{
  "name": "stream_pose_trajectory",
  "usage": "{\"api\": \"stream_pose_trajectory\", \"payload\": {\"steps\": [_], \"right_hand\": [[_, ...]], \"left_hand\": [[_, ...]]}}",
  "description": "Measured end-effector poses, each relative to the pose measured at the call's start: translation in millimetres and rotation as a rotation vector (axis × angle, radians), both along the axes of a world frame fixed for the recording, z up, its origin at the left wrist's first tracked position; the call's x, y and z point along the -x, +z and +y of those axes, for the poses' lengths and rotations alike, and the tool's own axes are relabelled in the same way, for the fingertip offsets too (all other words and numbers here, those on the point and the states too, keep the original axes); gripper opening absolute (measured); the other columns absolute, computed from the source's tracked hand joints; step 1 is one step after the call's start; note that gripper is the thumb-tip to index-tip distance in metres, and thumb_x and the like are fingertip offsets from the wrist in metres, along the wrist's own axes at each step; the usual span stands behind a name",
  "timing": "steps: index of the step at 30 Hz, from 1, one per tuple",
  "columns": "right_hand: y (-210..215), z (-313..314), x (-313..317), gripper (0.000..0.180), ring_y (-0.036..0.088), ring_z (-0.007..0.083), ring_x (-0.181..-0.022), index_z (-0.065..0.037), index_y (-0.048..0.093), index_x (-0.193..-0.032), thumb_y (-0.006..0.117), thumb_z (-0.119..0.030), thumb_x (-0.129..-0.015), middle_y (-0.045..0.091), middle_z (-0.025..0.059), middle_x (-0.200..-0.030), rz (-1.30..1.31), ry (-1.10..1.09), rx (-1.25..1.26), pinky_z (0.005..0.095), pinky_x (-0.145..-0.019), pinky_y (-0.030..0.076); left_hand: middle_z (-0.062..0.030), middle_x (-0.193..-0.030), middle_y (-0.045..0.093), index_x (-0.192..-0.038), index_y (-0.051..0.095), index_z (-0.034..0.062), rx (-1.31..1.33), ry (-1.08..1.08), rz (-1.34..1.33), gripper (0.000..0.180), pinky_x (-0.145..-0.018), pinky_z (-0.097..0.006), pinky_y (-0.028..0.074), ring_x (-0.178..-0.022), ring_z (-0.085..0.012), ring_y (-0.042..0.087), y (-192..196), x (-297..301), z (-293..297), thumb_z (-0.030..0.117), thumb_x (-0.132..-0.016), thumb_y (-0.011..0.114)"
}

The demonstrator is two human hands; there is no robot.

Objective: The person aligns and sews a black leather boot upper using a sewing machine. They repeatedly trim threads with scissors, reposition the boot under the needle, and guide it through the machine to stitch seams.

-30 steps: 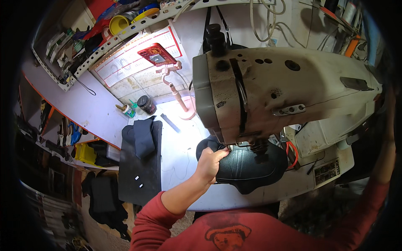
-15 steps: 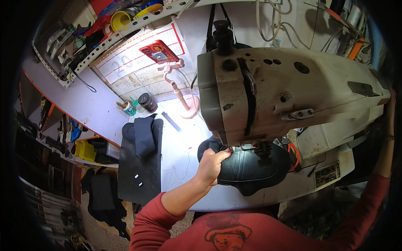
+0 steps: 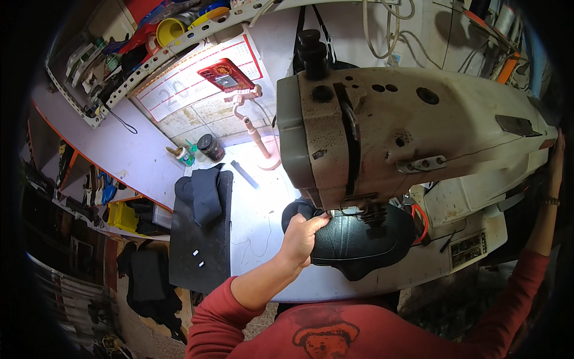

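While the head cam looks down, I see the white surface (image 3: pixel 263 221) filling the mid frame, w/ a big cream sewing machine (image 3: pixel 406 131) standing on it at centre-right, its head end toward me. Under the machine's needle end lies the black leather piece (image 3: pixel 359 239), dark and curved, resting on the surface and running from the left hand to below the machine arm. To the left, a black flat panel (image 3: pixel 197 239) lies on the surface edge, w/ a smaller folded black piece (image 3: pixel 206 194) on top of it; both sit well apart from the leather under the needle.

My left hand (image 3: pixel 302 233) comes in from the lower edge on a red sleeve; its grip is clenched on the near-left edge of the black leather piece, fingers curled over the rim, just beside the needle area. My right hand (image 3: pixel 556 161) reaches up at the far right, at the machine's wheel end; it's at the frame rim, so I cannot tell what its grip is doing.

Smaller items at the back: a red phone (image 3: pixel 226 75) on a pink stand, a dark round pot (image 3: pixel 209 146) near the stand's base, and a small green-topped bottle (image 3: pixel 182 155) just beside the pot.
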State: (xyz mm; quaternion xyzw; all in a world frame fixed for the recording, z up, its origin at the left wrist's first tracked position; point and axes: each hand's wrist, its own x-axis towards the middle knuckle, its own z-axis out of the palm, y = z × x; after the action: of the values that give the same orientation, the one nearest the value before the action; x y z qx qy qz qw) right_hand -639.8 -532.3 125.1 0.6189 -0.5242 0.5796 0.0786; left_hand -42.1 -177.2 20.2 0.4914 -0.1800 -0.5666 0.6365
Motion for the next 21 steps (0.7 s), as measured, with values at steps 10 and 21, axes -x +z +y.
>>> {"api": "stream_pose_trajectory", "payload": {"steps": [10, 21], "right_hand": [[-31.5, 62.0, -66.1, 0.043, 0.06, 0.0163, -0.098, -0.001, 0.058, -0.121, 0.047, -0.04, -0.103, 0.062, 0.0082, -0.11, -0.583, 0.382, -0.016, 0.0303, -0.084, 0.05], [-27.7, 75.0, -94.8, 0.039, 0.06, 0.0145, -0.09, -0.004, 0.06, -0.113, 0.048, -0.039, -0.103, 0.063, 0.0051, -0.101, -0.525, 0.335, -0.006, 0.0295, -0.078, 0.05]], "left_hand": [[-0.0147, -0.1, 0.069, -0.108, 0.062, -0.0087, -0.005, -0.039, 0.007, 0.021, -0.076, -0.032, 0.057, -0.085, -0.0211, 0.069, -3.1, -2.6, -0.2, -0.001, -0.092, 0.05], [-0.0104, -0.088, 0.069, -0.1, 0.065, -0.0062, -0.105, -0.119, -0.057, 0.018, -0.054, -0.025, 0.051, -0.067, -0.0133, 0.066, 6.4, -8.2, 3.4, 0.003, -0.095, 0.05]]}}
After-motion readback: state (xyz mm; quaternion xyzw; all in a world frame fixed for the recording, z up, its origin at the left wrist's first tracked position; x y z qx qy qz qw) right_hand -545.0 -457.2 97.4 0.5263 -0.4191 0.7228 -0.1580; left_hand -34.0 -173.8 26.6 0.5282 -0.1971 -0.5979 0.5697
